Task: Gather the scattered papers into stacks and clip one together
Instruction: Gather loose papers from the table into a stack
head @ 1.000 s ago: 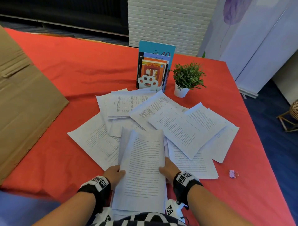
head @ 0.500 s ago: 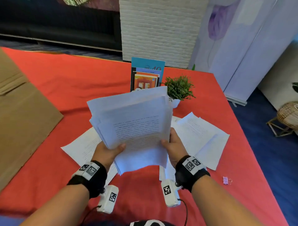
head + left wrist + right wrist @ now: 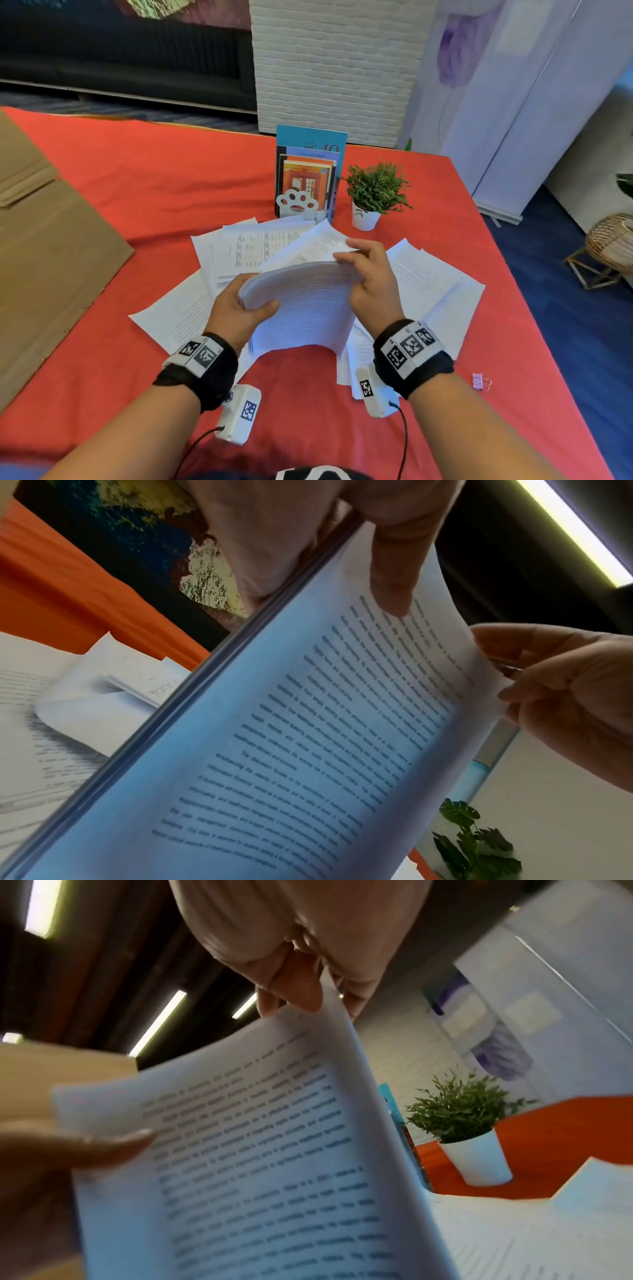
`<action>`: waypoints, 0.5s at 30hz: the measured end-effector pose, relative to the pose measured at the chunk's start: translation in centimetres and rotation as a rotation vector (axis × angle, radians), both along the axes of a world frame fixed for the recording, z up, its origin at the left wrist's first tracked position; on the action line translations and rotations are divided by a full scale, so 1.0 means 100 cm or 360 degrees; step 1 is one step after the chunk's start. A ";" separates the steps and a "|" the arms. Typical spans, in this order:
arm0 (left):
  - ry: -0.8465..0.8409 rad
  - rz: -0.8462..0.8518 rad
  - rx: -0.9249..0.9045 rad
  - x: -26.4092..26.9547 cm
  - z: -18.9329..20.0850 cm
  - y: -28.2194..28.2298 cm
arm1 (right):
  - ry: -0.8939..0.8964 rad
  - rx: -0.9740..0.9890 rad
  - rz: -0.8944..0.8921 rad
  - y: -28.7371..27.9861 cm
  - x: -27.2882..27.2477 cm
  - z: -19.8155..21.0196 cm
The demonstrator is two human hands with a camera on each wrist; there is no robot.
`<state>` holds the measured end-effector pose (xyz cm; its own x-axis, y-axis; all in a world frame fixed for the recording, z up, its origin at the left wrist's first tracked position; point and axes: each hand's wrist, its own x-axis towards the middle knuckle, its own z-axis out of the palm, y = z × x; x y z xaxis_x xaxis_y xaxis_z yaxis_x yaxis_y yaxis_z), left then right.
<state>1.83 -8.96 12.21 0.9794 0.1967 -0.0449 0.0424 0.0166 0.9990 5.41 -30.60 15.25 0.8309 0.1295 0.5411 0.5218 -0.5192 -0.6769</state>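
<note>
Both hands hold one stack of printed papers [image 3: 301, 308] above the red table, bowed upward like an arch. My left hand [image 3: 239, 305] grips its left edge, thumb on top. My right hand [image 3: 370, 274] grips the right edge, fingers curled over the far corner. The wrist views show the same stack [image 3: 308, 750] [image 3: 257, 1164] from below, pinched between thumb and fingers. More loose sheets [image 3: 246, 246] lie fanned on the table beyond and under the stack, with others [image 3: 435, 284] to the right. A pink binder clip [image 3: 479, 381] lies on the cloth at the right.
A book stand with a paw-shaped end and upright books [image 3: 308, 178] stands behind the papers, with a small potted plant [image 3: 373, 195] beside it. Flat brown cardboard [image 3: 44, 246] covers the table's left side. The table's right edge [image 3: 534, 308] drops to blue floor.
The stack came off the table, was held upright in front of me, and has now dropped lower and bent into an arch between both hands.
</note>
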 end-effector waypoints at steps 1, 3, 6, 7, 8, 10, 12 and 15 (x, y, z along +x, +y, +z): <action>0.0007 -0.0009 0.0035 0.000 0.000 -0.001 | -0.0011 -0.0045 -0.0007 0.000 -0.001 -0.002; 0.0042 0.0001 0.0114 0.000 -0.001 -0.002 | -0.0031 0.0078 0.0011 0.001 -0.005 -0.004; 0.0082 0.0053 0.0143 0.001 -0.001 -0.001 | 0.0204 0.0577 -0.0042 0.002 -0.010 -0.005; 0.0096 0.0061 0.0131 0.001 -0.002 0.000 | 0.0385 0.0746 -0.0059 0.004 -0.011 -0.004; 0.0112 0.0059 0.0115 0.002 -0.002 0.000 | 0.0580 0.0881 -0.0043 0.005 -0.011 -0.006; 0.0160 0.0067 0.0089 0.003 -0.003 -0.003 | 0.0902 0.1011 -0.0011 0.009 -0.011 -0.014; 0.0183 0.0108 0.0056 0.004 -0.001 -0.007 | 0.0975 0.0988 -0.0053 0.014 -0.011 -0.021; 0.0196 0.0167 0.0045 0.004 -0.002 -0.011 | 0.0957 0.0998 -0.0170 0.016 -0.008 -0.026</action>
<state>2.24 -10.10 11.99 0.9408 0.3007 -0.1565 0.1643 -0.0005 0.9864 4.63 -29.00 12.70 0.9890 -0.1399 -0.0472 -0.0455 0.0153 -0.9988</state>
